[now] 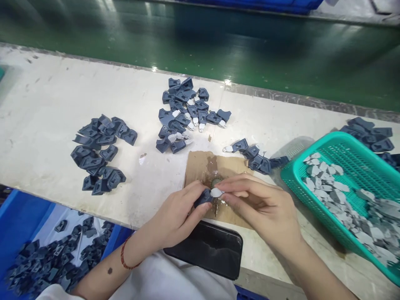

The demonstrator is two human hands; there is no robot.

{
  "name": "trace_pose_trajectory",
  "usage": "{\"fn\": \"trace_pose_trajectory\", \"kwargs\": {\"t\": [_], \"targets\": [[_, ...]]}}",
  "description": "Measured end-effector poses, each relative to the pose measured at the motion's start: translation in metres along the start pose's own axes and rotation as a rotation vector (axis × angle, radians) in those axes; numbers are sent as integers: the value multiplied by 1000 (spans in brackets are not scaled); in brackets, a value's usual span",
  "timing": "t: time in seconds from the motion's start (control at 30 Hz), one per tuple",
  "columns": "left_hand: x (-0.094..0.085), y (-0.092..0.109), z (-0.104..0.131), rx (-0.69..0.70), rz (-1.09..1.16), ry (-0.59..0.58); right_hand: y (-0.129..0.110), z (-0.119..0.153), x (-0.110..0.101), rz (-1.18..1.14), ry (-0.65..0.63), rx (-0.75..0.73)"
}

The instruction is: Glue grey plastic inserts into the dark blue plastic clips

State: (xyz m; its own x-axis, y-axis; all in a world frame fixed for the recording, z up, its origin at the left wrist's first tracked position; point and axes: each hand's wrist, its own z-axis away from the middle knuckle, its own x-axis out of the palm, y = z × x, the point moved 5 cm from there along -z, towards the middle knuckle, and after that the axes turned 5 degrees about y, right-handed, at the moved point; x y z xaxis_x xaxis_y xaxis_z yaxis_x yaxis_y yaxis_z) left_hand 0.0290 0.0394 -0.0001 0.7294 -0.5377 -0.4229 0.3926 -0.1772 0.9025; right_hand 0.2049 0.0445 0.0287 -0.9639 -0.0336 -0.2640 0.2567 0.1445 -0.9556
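Note:
My left hand is closed on a dark blue-grey plastic part, gripped between thumb and fingers. In my right hand, thumb and fingertips pinch a small light-grey plastic piece, whose end meets the dark part; whether it is seated in it I cannot tell. Both hands are over a piece of brown cardboard with a wet, shiny patch and a small round greenish thing on it. Just beyond the hands lie several dark parts, at least one with a light piece attached.
A black phone lies at the table's near edge. At right stands a green basket of light-grey pieces, with dark parts behind. Dark parts also form a left pile and a middle pile. A blue bin is lower left.

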Motion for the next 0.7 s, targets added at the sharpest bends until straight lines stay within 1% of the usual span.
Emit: {"fn": "trace_pose_trajectory", "kwargs": {"t": [0.27,0.4,0.53,0.63,0.7], "targets": [[1,-2,0,-14,-11,-1,2,2,1,47,-3,-14],[1,-1,-1,-11,-49,9,3,1,2,49,-30,-3],[1,-1,-2,-24,-71,1,6,0,6,42,-49,52],[1,-1,-2,-44,-44,-5,10,-2,8,14,-46,113],[0,-1,-2,-55,-23,-8,12,-2,10,-3,-44,129]]}}
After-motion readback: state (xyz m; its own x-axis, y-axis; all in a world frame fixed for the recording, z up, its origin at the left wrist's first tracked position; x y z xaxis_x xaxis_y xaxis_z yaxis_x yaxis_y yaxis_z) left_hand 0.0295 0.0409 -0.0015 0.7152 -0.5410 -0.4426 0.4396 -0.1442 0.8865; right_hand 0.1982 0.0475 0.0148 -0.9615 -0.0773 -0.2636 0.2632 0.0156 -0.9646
